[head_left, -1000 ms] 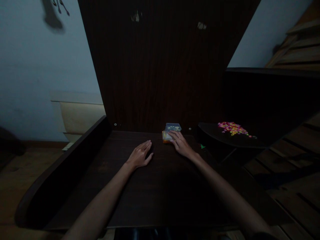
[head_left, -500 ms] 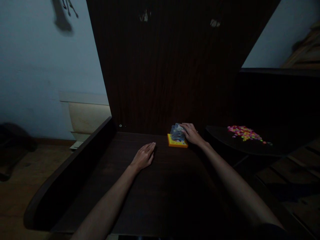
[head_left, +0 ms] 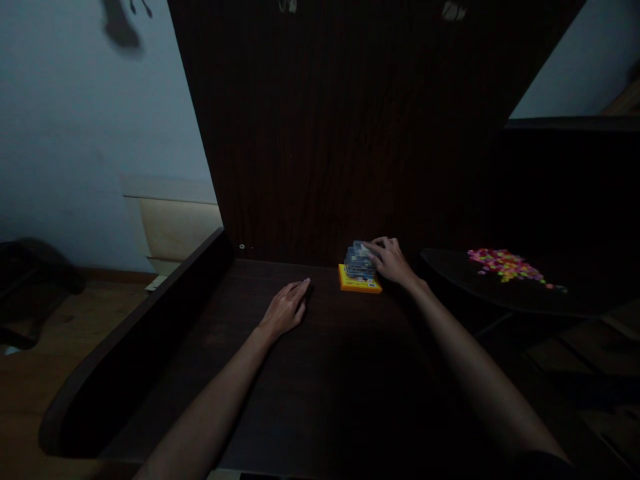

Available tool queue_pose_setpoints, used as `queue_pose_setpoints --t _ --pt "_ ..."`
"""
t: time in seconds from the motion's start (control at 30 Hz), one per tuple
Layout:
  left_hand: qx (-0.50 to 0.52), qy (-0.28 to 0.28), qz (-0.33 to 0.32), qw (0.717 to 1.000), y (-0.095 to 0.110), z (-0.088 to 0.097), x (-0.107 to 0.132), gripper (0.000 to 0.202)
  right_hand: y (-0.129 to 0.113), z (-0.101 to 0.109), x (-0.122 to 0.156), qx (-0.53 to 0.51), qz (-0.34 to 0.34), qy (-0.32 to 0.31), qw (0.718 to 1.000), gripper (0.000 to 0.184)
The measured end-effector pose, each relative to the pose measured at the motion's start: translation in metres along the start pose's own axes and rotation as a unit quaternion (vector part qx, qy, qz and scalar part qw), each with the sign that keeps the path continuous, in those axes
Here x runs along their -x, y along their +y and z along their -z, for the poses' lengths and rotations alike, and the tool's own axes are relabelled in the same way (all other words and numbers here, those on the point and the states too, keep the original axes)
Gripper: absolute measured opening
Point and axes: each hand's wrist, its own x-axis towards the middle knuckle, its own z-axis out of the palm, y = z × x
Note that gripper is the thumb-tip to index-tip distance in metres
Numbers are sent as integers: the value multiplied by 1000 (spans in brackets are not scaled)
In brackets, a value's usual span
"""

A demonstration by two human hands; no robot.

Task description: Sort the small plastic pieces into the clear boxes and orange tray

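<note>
Palm down on the dark wooden desktop, my left hand [head_left: 286, 309] rests with its fingers stretched forward, holding nothing. To its right, near the back panel, lies a flat yellow box [head_left: 361, 287] with orange sides. Several small clear plastic cases [head_left: 359, 261] are stacked on top of it, slightly uneven. My right hand [head_left: 394, 261] is at the right side of this stack, its index finger over the upper edge and its thumb lower against the side, gripping the upper cases. What the cases contain is too dark to make out.
On a lower dark shelf [head_left: 450, 273] at the right lies a spread of small pink, yellow and orange pieces [head_left: 507, 265]. A raised side board [head_left: 145, 327] bounds the desk at the left, and a tall dark panel [head_left: 325, 133] stands behind it.
My right hand's fingers have shifted slightly on the stack, the index finger now more extended. The left index finger has straightened. The view has tilted down a little; the box and stack stay put.
</note>
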Motion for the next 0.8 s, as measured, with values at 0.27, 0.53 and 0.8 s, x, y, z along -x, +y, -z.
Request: queue_pose_setpoints --t 0.27,0.53,0.8 --pt "9 -8 19 1000 0 3 -1 51 -4 0 -1 9 -27 -9 1000 44" --pt "31 11 22 999 -4 0 -1 46 -33 10 20 25 -48 74 996 48" --pt "48 -11 47 998 2 3 -1 37 -108 -25 89 -86 16 -58 994 38"
